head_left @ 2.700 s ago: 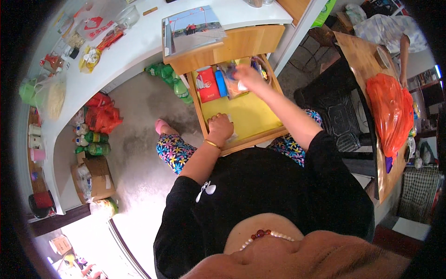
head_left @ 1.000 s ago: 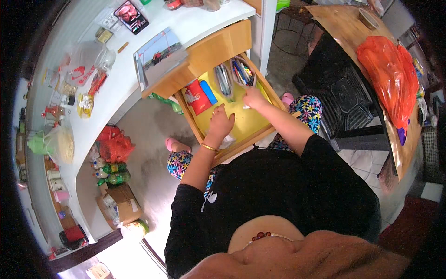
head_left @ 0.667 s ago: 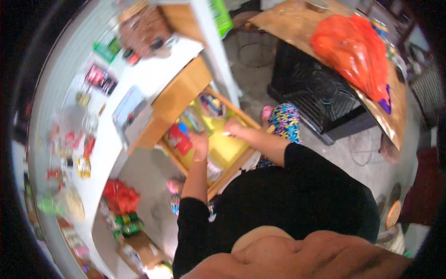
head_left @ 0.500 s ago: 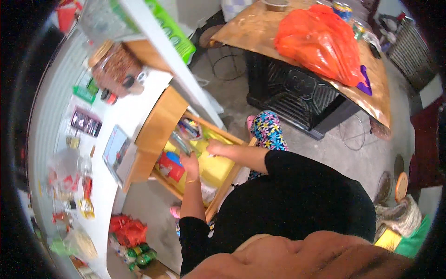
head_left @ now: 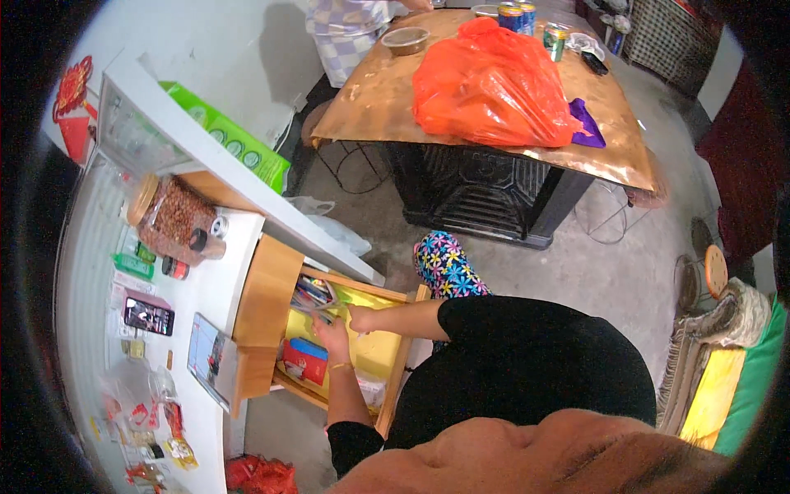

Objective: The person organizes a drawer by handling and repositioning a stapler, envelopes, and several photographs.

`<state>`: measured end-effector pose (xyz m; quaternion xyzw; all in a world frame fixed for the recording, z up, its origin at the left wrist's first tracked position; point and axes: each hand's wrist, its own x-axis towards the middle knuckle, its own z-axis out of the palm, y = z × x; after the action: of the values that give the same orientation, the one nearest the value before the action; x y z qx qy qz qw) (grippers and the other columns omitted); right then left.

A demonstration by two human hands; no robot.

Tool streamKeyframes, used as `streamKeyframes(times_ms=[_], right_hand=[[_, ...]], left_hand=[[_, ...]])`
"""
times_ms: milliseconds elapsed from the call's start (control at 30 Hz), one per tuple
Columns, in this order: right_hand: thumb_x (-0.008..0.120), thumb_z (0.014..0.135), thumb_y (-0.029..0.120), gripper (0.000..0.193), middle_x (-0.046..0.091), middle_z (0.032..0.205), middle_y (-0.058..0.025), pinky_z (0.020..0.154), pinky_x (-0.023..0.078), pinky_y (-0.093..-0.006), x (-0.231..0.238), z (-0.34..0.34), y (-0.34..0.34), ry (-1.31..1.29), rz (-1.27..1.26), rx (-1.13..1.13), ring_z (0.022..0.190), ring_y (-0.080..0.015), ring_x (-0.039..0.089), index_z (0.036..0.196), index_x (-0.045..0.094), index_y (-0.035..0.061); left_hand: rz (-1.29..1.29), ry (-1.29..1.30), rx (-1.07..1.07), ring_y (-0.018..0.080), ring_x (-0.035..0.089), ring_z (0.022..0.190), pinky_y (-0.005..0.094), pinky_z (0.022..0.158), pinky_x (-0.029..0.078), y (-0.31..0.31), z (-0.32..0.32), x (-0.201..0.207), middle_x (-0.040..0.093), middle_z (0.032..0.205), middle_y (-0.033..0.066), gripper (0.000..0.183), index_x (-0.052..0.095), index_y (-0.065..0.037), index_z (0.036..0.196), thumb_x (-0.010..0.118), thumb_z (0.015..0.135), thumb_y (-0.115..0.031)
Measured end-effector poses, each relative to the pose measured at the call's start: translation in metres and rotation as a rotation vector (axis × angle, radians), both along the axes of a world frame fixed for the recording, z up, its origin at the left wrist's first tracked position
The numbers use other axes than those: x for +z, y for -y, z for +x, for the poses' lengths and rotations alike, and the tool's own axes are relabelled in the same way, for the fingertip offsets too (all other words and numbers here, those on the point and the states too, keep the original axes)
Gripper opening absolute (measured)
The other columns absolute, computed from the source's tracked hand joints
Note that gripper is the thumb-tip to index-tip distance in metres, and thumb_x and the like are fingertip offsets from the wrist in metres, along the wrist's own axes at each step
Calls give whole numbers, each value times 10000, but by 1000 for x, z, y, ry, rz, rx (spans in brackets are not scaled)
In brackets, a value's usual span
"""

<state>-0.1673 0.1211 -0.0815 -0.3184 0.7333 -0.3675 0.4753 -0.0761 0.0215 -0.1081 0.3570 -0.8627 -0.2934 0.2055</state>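
A wooden drawer (head_left: 399, 372) with a yellow lining (head_left: 374, 350) stands pulled out in front of me, and both hands are inside it. My left hand (head_left: 331, 337) is closed near a compartment of pens (head_left: 313, 290); a slim greyish thing shows at its fingers, too unclear to name. Close by on the right, my right hand (head_left: 362, 319) is closed, its fingers curled, with a small pale bit below them. A red packet (head_left: 303, 367) and a blue item (head_left: 309, 348) lie beside my left wrist. Nearer me in the drawer is a whitish plastic packet (head_left: 372, 390).
On the left, a white counter (head_left: 216, 284) carries a big jar of brown nuts or beans (head_left: 174, 218), a phone (head_left: 149, 316) and small packages. Ahead stands a table (head_left: 362, 99) with an orange plastic bag (head_left: 494, 86), cans (head_left: 555, 41) and a bowl (head_left: 406, 39). Another person (head_left: 350, 33) is behind it.
The view has swung, bringing another person into sight at the table. My left hand has moved toward the pens, and the long clear thing at its fingers shows less. Both hands remain in the drawer.
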Motion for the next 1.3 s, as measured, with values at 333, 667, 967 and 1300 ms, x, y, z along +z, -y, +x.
streamKeyframes(times_ms=[333,667,967,1300], right_hand=[[487,698,58,656,597,792,-260,447,480,-361,-31,-2,11,-46,4,1,579,-292,615,1279,241,-121],[477,726,78,553,599,808,-246,479,494,-362,-34,2,8,-83,-6,-1,619,-297,622,1224,319,-104],[476,720,96,512,606,802,-226,496,494,-386,-29,4,2,-95,-65,-2,610,-306,619,1205,394,-47],[475,724,91,469,610,832,-223,486,496,-384,-28,4,-3,-121,-64,7,609,-299,622,1154,425,-88]], left_hand=[[205,-171,-135,406,421,1130,390,957,334,23,4,-29,457,1189,290,609,330,86,1256,539,688,22],[20,-40,-70,415,440,1098,399,945,338,10,0,-21,467,1184,277,552,406,81,1206,551,677,21],[25,-50,-72,414,436,1094,390,954,331,12,19,-20,442,1162,326,556,391,184,1125,583,639,-9],[333,-75,0,366,442,1105,381,940,348,31,16,-50,426,1210,287,704,280,98,1290,603,678,-31]])
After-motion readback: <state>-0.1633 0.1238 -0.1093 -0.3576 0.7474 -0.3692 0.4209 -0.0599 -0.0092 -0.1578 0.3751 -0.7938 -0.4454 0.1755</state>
